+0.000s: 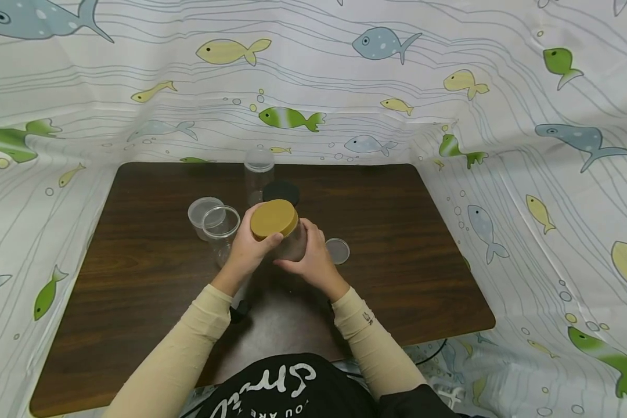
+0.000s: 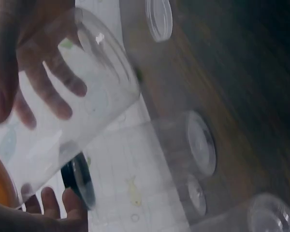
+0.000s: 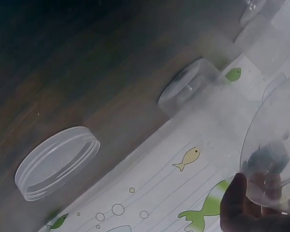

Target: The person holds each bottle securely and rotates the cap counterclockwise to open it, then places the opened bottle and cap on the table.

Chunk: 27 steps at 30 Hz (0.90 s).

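Observation:
A clear jar [image 1: 294, 244] with a yellow screw lid [image 1: 274, 219] is held above the middle of the table. My left hand [image 1: 248, 247] grips it at the lid end, thumb against the lid's near side. On the right, my right hand [image 1: 316, 261] holds the jar's clear body. Through the clear wall [image 2: 94, 104] in the left wrist view, spread fingers show behind the jar. In the right wrist view the jar's rounded end [image 3: 275, 159] appears above a thumb and fingers. A clear lid [image 1: 337, 251] lies on the table just beyond my right hand.
Left of the hands stand an open clear jar [image 1: 222, 223] and a translucent container [image 1: 201, 215]. Behind the held jar are a tall clear jar [image 1: 259, 171] and a black lid [image 1: 281, 193]. Fish-patterned cloth [image 1: 313, 75] hangs around the brown table [image 1: 397, 232].

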Tool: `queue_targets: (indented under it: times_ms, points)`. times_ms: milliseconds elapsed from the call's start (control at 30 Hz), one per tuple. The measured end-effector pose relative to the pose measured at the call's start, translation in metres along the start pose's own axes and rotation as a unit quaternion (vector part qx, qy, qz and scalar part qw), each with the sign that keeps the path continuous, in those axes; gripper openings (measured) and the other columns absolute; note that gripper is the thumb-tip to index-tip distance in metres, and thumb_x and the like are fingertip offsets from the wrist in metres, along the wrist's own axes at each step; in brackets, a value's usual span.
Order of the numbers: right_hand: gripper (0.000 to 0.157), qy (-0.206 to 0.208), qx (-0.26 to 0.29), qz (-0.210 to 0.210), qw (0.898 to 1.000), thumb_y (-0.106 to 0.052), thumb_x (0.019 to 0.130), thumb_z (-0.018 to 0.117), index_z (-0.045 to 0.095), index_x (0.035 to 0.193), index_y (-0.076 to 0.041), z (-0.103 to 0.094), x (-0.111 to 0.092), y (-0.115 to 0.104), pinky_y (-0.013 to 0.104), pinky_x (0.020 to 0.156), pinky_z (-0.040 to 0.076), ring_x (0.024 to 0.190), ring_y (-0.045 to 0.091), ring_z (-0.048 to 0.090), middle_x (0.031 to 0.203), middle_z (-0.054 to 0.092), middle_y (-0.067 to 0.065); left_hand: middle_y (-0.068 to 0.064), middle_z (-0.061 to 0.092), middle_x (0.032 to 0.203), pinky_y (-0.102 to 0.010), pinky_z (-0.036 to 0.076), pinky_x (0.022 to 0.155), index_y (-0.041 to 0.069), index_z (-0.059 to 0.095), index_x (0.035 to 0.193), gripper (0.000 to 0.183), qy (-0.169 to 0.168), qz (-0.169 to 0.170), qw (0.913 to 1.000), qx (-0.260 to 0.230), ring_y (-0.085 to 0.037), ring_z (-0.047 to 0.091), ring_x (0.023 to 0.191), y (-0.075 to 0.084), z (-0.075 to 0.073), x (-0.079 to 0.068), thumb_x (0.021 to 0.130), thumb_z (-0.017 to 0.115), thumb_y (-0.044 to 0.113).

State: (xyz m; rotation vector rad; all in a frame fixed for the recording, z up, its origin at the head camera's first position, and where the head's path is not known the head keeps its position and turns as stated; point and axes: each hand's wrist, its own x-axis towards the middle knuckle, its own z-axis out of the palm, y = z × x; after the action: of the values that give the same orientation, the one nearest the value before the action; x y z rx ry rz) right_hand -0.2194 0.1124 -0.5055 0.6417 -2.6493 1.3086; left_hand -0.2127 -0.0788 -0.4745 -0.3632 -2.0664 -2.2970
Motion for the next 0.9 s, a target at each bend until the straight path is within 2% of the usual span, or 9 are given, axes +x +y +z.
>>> queue_targets:
  times_ms: [100, 233, 333, 400, 467, 567, 633, 800, 900]
  points:
    - [0.103, 0.017, -0.019, 0.002, 1.0, -0.039, 0.072, 0.093, 0.033, 0.15, -0.008, 0.003, -0.001, -0.001, 0.05, 0.099, 0.046, 0.123, 0.029, 0.044, 0.144, 0.047, 0.011, -0.015, 0.042, 0.14, -0.024, 0.045, 0.093, 0.008, 0.031, 0.154, 0.106, 0.013, -0.005, 0.9998, -0.013, -0.023, 0.046, 0.119, -0.001, 0.003, 0.0, 0.076, 0.084, 0.057]
    - [0.103, 0.014, -0.004, 0.001, 1.0, -0.035, 0.072, 0.094, 0.033, 0.15, -0.008, 0.003, -0.002, 0.0, 0.05, 0.099, 0.045, 0.123, 0.028, 0.044, 0.144, 0.047, 0.01, -0.013, 0.041, 0.143, -0.027, 0.043, 0.096, 0.01, 0.03, 0.154, 0.111, 0.006, -0.009, 0.9999, -0.01, -0.023, 0.045, 0.122, 0.001, 0.002, 0.0, 0.072, 0.085, 0.06]
    - [0.104, -0.015, 0.051, 0.004, 0.999, -0.035, 0.074, 0.092, 0.029, 0.153, -0.009, -0.002, 0.0, 0.0, 0.048, 0.104, 0.043, 0.129, 0.026, 0.043, 0.147, 0.043, 0.009, -0.013, 0.041, 0.148, -0.041, 0.037, 0.108, 0.011, 0.027, 0.156, 0.118, -0.023, -0.009, 0.9997, -0.007, -0.026, 0.043, 0.128, 0.005, -0.003, 0.0, 0.068, 0.084, 0.064]
    - [0.106, -0.055, 0.112, 0.017, 0.992, -0.041, 0.077, 0.089, 0.025, 0.156, -0.012, -0.007, 0.001, 0.002, 0.046, 0.107, 0.042, 0.132, 0.023, 0.043, 0.15, 0.039, 0.007, -0.012, 0.041, 0.15, -0.051, 0.03, 0.112, 0.012, 0.026, 0.158, 0.12, -0.051, -0.001, 0.9987, -0.01, -0.026, 0.041, 0.132, 0.006, -0.008, 0.0, 0.067, 0.083, 0.067]
    - [0.106, -0.105, 0.185, 0.022, 0.977, -0.046, 0.08, 0.086, 0.021, 0.158, -0.016, -0.014, 0.002, 0.004, 0.046, 0.108, 0.041, 0.135, 0.022, 0.044, 0.152, 0.036, 0.006, -0.011, 0.041, 0.151, -0.053, 0.027, 0.112, 0.013, 0.024, 0.159, 0.122, -0.084, 0.004, 0.996, -0.03, -0.025, 0.039, 0.135, 0.007, -0.013, 0.001, 0.066, 0.082, 0.067]
    - [0.109, -0.183, 0.265, 0.012, 0.947, -0.056, 0.081, 0.08, 0.017, 0.16, -0.018, -0.024, 0.003, 0.005, 0.044, 0.111, 0.038, 0.14, 0.021, 0.04, 0.157, 0.032, 0.006, -0.009, 0.04, 0.152, -0.041, 0.033, 0.112, 0.014, 0.023, 0.16, 0.122, -0.138, 0.01, 0.9875, -0.075, -0.02, 0.04, 0.137, 0.008, -0.02, 0.004, 0.066, 0.083, 0.064]
    - [0.112, -0.23, 0.305, -0.004, 0.924, -0.06, 0.08, 0.08, 0.017, 0.16, -0.014, -0.029, 0.003, 0.005, 0.042, 0.112, 0.038, 0.138, 0.02, 0.041, 0.156, 0.036, 0.009, -0.008, 0.04, 0.153, -0.033, 0.038, 0.108, 0.013, 0.023, 0.16, 0.123, -0.173, 0.009, 0.9788, -0.109, -0.02, 0.043, 0.137, 0.008, -0.023, 0.005, 0.066, 0.083, 0.064]
    - [0.125, -0.315, 0.33, -0.016, 0.89, -0.075, 0.072, 0.075, 0.021, 0.153, 0.004, -0.033, 0.0, 0.006, 0.035, 0.106, 0.041, 0.125, 0.017, 0.048, 0.143, 0.045, 0.019, -0.008, 0.048, 0.15, -0.036, 0.041, 0.108, 0.007, 0.025, 0.159, 0.123, -0.265, 0.031, 0.9491, -0.167, -0.022, 0.047, 0.135, 0.007, -0.027, 0.008, 0.068, 0.081, 0.067]
    - [0.128, -0.35, 0.324, -0.036, 0.878, -0.079, 0.072, 0.071, 0.024, 0.15, 0.011, -0.032, 0.0, 0.007, 0.034, 0.107, 0.04, 0.125, 0.015, 0.048, 0.141, 0.045, 0.023, -0.01, 0.051, 0.148, -0.038, 0.04, 0.108, 0.003, 0.027, 0.158, 0.119, -0.314, 0.05, 0.9298, -0.185, -0.023, 0.049, 0.135, 0.007, -0.026, 0.009, 0.071, 0.081, 0.065]
